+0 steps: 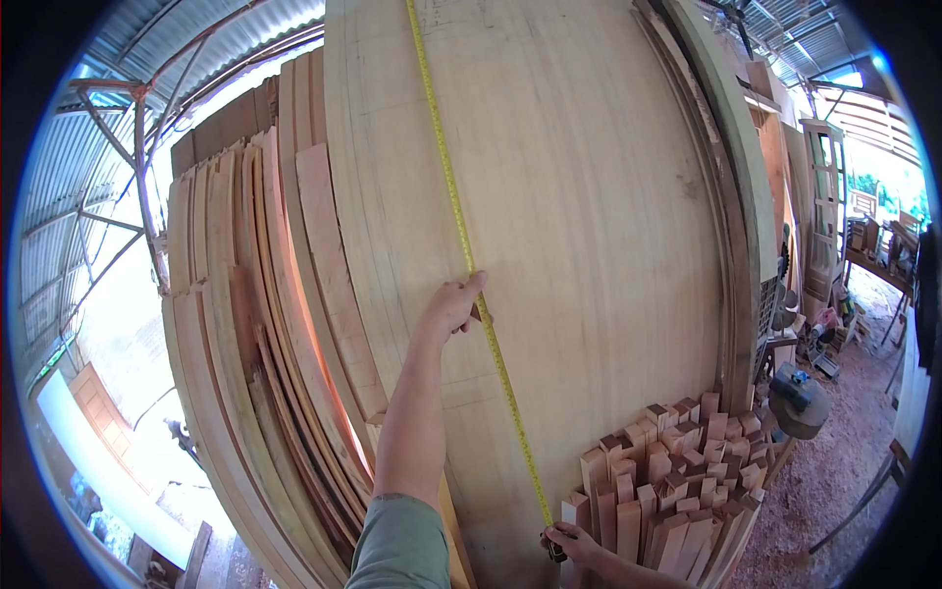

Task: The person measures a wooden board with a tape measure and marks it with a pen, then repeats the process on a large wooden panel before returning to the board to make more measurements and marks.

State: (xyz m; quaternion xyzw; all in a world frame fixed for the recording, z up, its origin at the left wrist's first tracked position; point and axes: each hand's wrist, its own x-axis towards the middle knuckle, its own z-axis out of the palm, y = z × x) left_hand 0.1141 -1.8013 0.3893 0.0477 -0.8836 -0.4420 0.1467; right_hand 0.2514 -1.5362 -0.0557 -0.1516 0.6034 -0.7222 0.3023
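A yellow tape measure is stretched lengthwise along a large pale wooden board, from its top down to the lower edge of view. My left hand is closed at the blade about midway, thumb lying on the tape and fingers curled beside it. A small dark bit shows by those fingers, too small to name. Down at the bottom, my right hand is wrapped around the tape's dark case, which is partly hidden by the fingers. Faint pencil-like lines run along the board's left side.
Long planks stand stacked on the left. Several short wood offcuts stand bunched at lower right, beside a power tool. Narrow boards lean along the right edge. Sawdust covers the floor.
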